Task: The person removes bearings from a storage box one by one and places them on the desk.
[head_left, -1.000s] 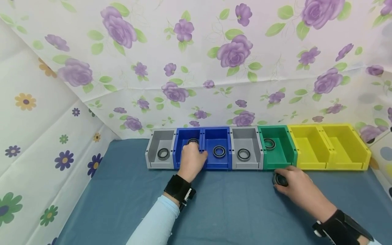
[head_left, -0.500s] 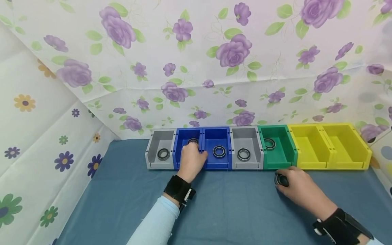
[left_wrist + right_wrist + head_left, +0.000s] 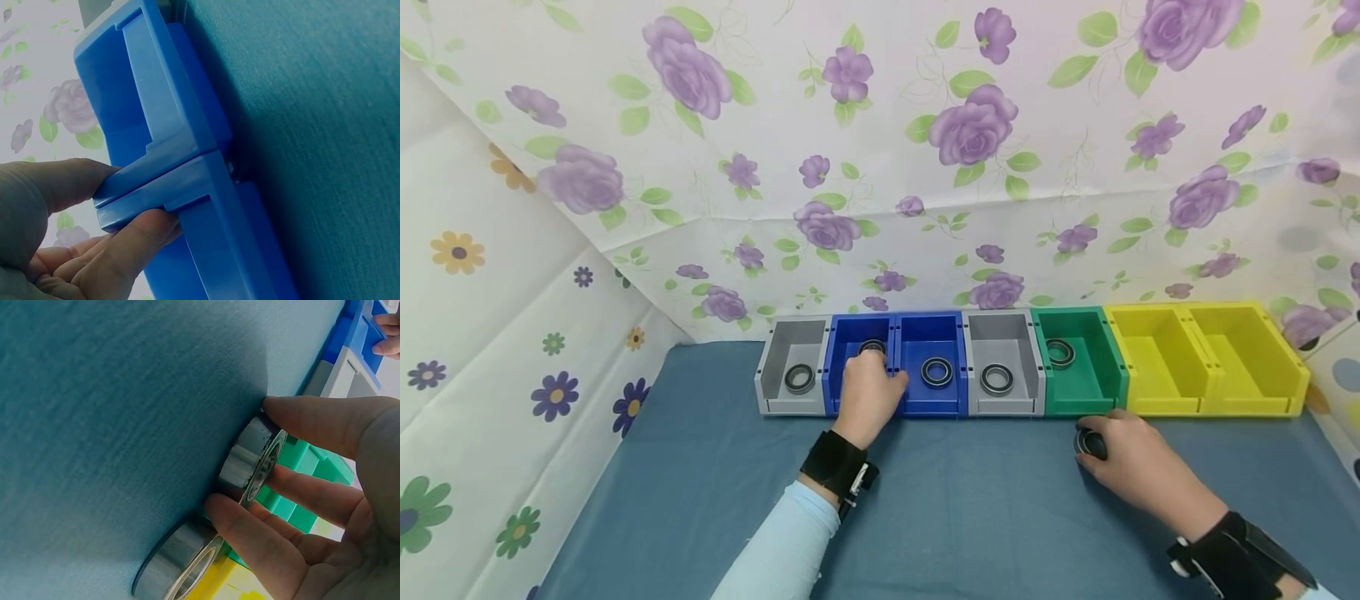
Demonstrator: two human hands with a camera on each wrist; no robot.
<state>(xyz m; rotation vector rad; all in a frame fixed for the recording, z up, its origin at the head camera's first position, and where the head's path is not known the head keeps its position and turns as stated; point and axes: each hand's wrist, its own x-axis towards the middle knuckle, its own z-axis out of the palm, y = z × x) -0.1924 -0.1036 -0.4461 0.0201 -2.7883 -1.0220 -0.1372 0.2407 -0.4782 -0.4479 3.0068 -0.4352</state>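
In the head view my left hand (image 3: 870, 392) is at the two adjoining blue bins. The left wrist view shows its thumb and fingers pinching the side walls (image 3: 150, 184) where those bins meet. A bearing (image 3: 872, 344) shows just past the fingers in the left blue bin (image 3: 853, 327). My right hand (image 3: 1138, 458) is in front of the green bin (image 3: 1097, 367), gripping a bearing (image 3: 250, 459) between thumb and fingertips close to the cloth. A second bearing (image 3: 181, 562) sits beside those fingers in the right wrist view; the hand hides it in the head view.
Single bearings lie in the left grey bin (image 3: 793, 404), the right blue bin (image 3: 931, 333), the right grey bin (image 3: 1006, 404) and the green bin. Two yellow bins (image 3: 1157, 358) end the row at right. Blue cloth (image 3: 962, 500) covers the table; flowered sheets (image 3: 895, 183) hang behind.
My right hand has shifted slightly to the right with the bearing in its fingers. The left hand keeps its place at the blue bins.
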